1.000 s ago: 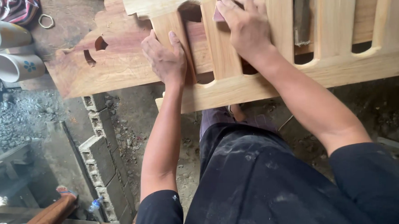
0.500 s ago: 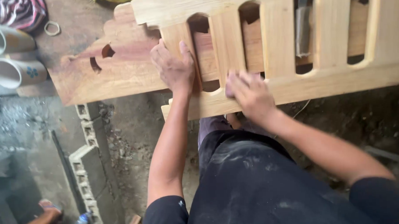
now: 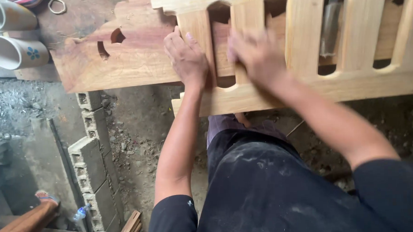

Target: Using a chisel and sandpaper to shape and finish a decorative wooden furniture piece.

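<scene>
Seen from above: pale slatted wooden panel (image 3: 305, 48) with arched cut-outs, lying flat across the top of the view, over a darker reddish carved board (image 3: 122, 59) that juts out to the panel's left. Left hand (image 3: 186, 57) pressed palm down on the panel's leftmost slat, fingers extended and together, thumb side against the slot edge, gripping nothing. Right hand (image 3: 254, 55) just right of it on the next slat, flat against the wood but blurred, so cannot tell whether anything sits under the palm. Two pale cups (image 3: 11, 40) lying on their sides, well left of the panel beyond the carved board. Grey concrete blocks (image 3: 91, 152) stacked below the panel's left end, on dirt ground. Dusty dark clothing below the panel's middle.
</scene>
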